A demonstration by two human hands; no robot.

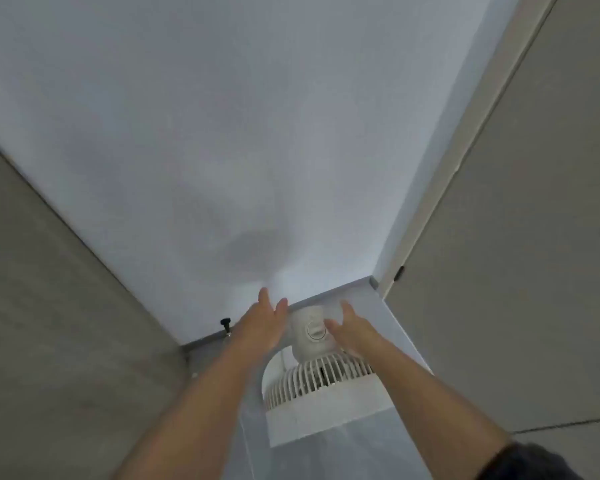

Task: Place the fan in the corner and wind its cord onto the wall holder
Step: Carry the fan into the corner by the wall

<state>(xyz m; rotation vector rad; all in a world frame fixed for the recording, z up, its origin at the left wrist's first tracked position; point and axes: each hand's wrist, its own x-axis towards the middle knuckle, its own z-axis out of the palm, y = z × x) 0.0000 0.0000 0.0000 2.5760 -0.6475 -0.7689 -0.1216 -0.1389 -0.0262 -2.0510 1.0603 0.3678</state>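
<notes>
A white fan (pixel 314 367) stands low in the middle of the view, seen from above, its motor housing with a round dial toward the white wall and its ribbed grille nearer me. My left hand (pixel 265 322) hovers at the left of the housing, fingers spread, holding nothing. My right hand (pixel 352 329) hovers at the right of the housing, fingers apart, also empty. Neither hand clearly touches the fan. A small black knob (pixel 225 322) sticks out low on the wall, left of my left hand. No cord is visible.
A white wall (pixel 222 150) fills the upper view. A grey panel (pixel 49 306) closes the left side and a grey door or panel (pixel 534 237) the right. A pale ledge (pixel 329 294) runs along the wall base behind the fan.
</notes>
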